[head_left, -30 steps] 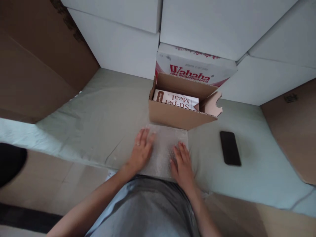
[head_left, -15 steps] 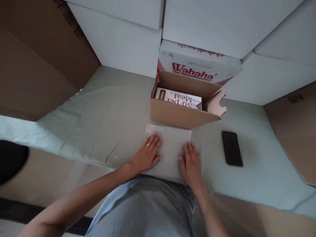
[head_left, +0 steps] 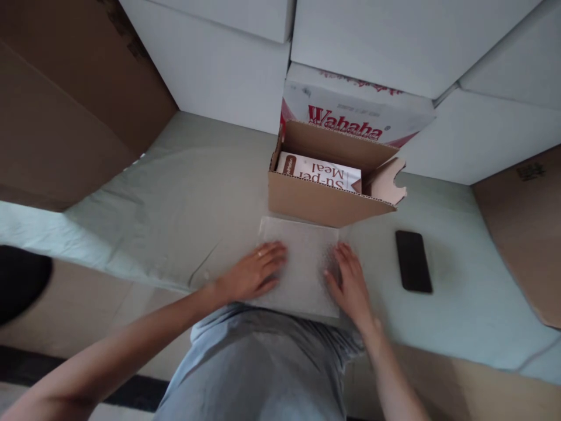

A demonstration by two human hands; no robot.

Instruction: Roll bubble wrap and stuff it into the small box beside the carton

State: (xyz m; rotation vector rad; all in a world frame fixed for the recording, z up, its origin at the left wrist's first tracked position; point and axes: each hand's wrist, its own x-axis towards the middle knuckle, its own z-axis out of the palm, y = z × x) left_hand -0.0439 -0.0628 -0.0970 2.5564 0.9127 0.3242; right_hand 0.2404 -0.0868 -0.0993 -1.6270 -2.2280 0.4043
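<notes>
A translucent sheet of bubble wrap (head_left: 304,266) lies flat on the cloth-covered table close to my body. My left hand (head_left: 254,270), with a ring on one finger, rests over its left side, fingers stretched out and slightly blurred. At the right edge of the sheet is my right hand (head_left: 349,280), thumb apart from the fingers. Neither hand grips anything. Just beyond the sheet stands an open brown cardboard box (head_left: 324,199). Inside it sits a white carton (head_left: 319,171) printed "Su-per Meal", its lower part hidden by the box wall.
A black phone (head_left: 413,261) lies on the green tablecloth (head_left: 175,193) to the right. White boxes (head_left: 219,64) and a "Wahaha" carton (head_left: 350,111) line the back. Large brown cardboard boxes stand at the left (head_left: 74,105) and right (head_left: 526,234).
My left hand has slid a little left and its fingers have turned more sideways. My right hand has shifted slightly right and away from me. The sheet and box stay in place.
</notes>
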